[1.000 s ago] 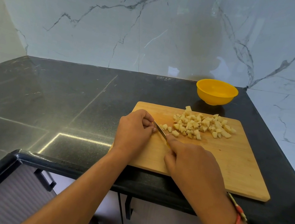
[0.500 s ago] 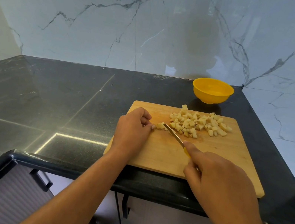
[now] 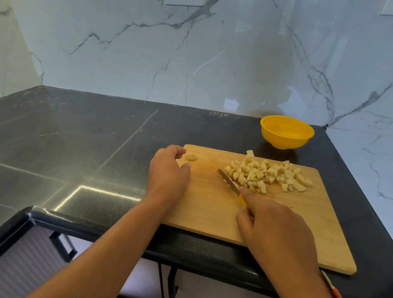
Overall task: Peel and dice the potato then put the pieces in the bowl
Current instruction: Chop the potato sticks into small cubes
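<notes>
On the bench [image 3: 61, 139], front right: one wooden cutting board [image 3: 282, 223], its near edge close to the bench's front lip.

Item, diced potato [image 3: 269, 174]: loose heap on the far right of the board, one cube perched at the far edge. Dicing looks about finished.

Item, potato end piece [image 3: 191, 158]: small round stub on the far left of the board, just beside my left fingertips and apart from the heap.

Item, bowl [image 3: 282, 142]: yellow, empty as far as I can see, behind the board and not touching it.

Item, my right hand [image 3: 278, 227]: closed round the yellow handle of the knife [image 3: 229, 180], forefinger along the spine, blade beside the heap's near left side.

Item, my left hand [image 3: 168, 172]: loosely curled, gripping nothing, resting at the board's left edge.

Hazards, as I judge them: sweeping with the blade could push cubes over the far edge onto the bench, since the bowl stands apart. Lifting the board one-handed could spill the heap. The stub may get forgotten.
</notes>
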Motion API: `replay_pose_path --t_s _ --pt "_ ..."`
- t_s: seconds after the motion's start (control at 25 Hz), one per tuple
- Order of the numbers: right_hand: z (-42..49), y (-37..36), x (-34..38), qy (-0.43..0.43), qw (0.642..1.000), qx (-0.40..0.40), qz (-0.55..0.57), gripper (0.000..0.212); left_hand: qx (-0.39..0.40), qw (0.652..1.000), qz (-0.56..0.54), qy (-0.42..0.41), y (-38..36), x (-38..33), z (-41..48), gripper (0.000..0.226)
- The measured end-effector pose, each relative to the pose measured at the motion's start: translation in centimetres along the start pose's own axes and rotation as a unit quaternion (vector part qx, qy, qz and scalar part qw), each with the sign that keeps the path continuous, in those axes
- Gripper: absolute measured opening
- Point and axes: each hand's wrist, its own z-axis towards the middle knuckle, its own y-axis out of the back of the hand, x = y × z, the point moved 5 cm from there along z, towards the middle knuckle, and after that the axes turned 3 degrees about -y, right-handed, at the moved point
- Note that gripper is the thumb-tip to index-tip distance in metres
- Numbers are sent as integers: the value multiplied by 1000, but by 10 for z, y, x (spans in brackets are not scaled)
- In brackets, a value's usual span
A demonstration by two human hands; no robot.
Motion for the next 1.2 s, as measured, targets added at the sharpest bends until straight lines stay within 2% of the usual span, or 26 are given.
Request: replay_pose_path --t_s 0.16,0.28,0.4,0.56,0.76,0.92,1.2 --pt "-2 0 -4 -4 999 -10 53 44 97 976 177 -78 -9 -7 29 44" --pt "-1 0 -7 -9 997 -15 79 44 147 963 210 -83 -17 -5 42 32" --pt "-3 -1 -8 -9 996 -10 88 44 123 964 213 -97 -16 -1 48 21" --pt "-4 -1 -7 -8 997 -7 81 45 123 967 206 -88 -18 3 53 19" --pt "-4 0 -6 -11 997 -7 76 46 111 980 113 -123 -14 -7 41 14" --pt "-4 1 -6 -13 996 -9 83 45 140 980 41 -137 -10 -14 20 16" --pt "-5 2 -6 -12 994 -1 105 46 192 968 61 -148 -4 -13 -6 14"
